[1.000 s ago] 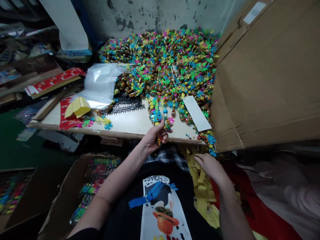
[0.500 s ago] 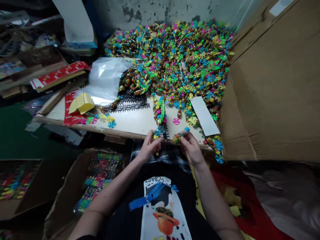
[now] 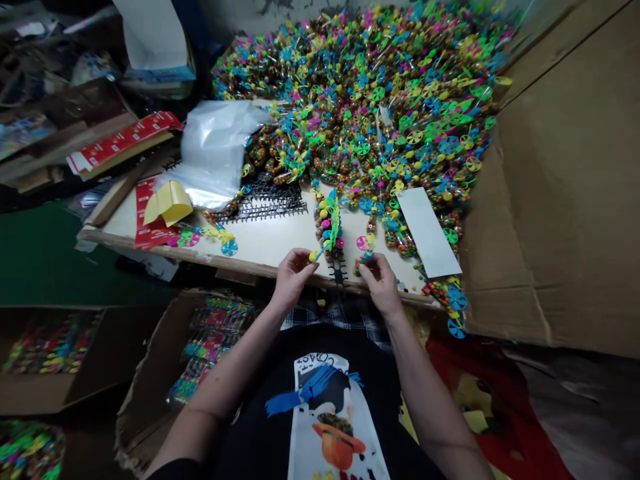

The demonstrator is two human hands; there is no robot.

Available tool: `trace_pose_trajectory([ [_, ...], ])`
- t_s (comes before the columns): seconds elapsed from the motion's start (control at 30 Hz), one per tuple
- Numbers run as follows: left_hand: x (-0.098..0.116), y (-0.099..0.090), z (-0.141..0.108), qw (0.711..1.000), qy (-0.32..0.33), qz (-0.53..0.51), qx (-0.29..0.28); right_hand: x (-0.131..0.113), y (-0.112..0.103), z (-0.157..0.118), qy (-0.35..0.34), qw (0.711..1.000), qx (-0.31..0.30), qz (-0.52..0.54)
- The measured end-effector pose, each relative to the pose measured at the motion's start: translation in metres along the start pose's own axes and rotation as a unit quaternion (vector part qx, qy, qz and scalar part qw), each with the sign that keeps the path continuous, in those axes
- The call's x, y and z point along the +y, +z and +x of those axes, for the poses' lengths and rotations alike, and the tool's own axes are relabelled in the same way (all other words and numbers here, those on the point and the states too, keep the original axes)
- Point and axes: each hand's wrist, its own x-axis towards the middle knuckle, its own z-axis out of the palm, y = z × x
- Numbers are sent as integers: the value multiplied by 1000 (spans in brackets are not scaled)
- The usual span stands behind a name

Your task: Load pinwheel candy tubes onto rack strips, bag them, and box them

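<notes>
The right hand (image 3: 381, 283) has come up from the lap to the board's front edge, and now both hands work side by side! The left hand (image 3: 295, 277) is in a narrow pinch on a thin stick with a yellow tip (image 3: 314, 257), which leads up toward a strung row of bead-filled pinwheel tubes (image 3: 326, 230) lying on the board at twelve o'clock. The right hand, also narrow, pinches a small bead-filled piece with a blue tip (image 3: 367, 255); exactly what it is, too small to tell. Between them, a black plastic strip (image 3: 339, 272) hangs over the edge of the wooden board (image 3: 260, 257). Behind, at twelve o'clock, a huge heap of pinwheel tubes (image 3: 360, 87); at ten, a clear plastic bag (image 3: 215, 150); at three, a cardboard flap (image 3: 555, 173); at seven, a carton of packaged toys (image 3: 215, 347).
</notes>
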Motion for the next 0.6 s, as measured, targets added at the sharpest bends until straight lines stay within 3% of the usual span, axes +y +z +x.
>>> trace_pose_trajectory([
  [0.2, -15, 10, 8, 999, 8, 41, 6, 10, 10, 14, -71, 990, -41, -110],
  [0.6, -22, 17, 11, 996, 3, 83, 22, 14, 19, 16, -88, 992, -36, -86],
])
